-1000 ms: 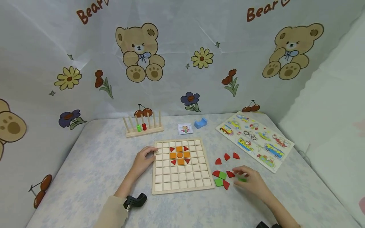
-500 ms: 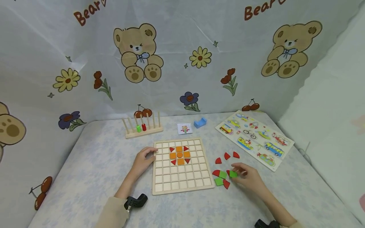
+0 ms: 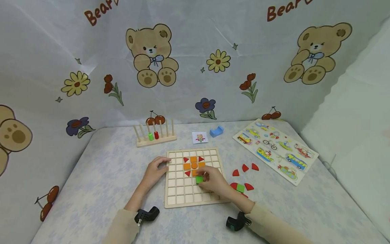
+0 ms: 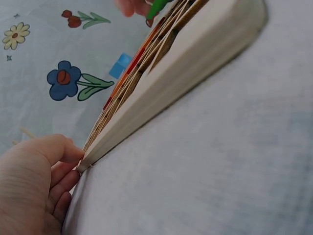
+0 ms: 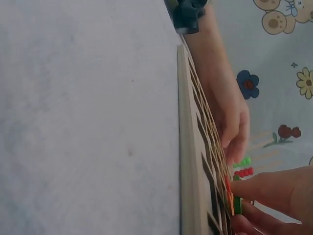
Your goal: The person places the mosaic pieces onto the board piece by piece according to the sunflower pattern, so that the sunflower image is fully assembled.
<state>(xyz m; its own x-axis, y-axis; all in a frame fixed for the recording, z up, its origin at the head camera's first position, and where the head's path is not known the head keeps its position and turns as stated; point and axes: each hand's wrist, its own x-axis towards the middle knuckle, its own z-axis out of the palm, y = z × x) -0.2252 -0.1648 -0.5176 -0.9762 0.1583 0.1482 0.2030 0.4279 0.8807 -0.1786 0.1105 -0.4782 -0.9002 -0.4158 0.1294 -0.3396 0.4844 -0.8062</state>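
A wooden grid board [image 3: 180,199] lies on the table. Its left edge sits between the thumb and fingers of my left hand [image 3: 154,172], which grips it; the left wrist view shows the thumb [image 4: 63,148] on top and fingers below. Over the board, my right hand [image 3: 214,181] pinches a green square tile [image 3: 199,180], just below the orange squares. In the right wrist view that tile [image 5: 237,201] is edge-on, close above the cells. Orange squares [image 3: 193,159] surround an orange circle [image 3: 194,165], with red triangles [image 3: 187,173] at the corners; the lower right one is hidden by my right hand.
Right of the board lie several red quarter-circle pieces [image 3: 249,186] and a green square [image 3: 240,188], partly behind my right forearm. Farther back stand a peg rack [image 3: 158,139] with green and red beads, a picture card [image 3: 200,137], a blue block [image 3: 216,131] and a vehicle puzzle [image 3: 274,146].
My right hand picked up a green square from the loose pieces and carried it left over the board. My left hand stays at the board's left edge.
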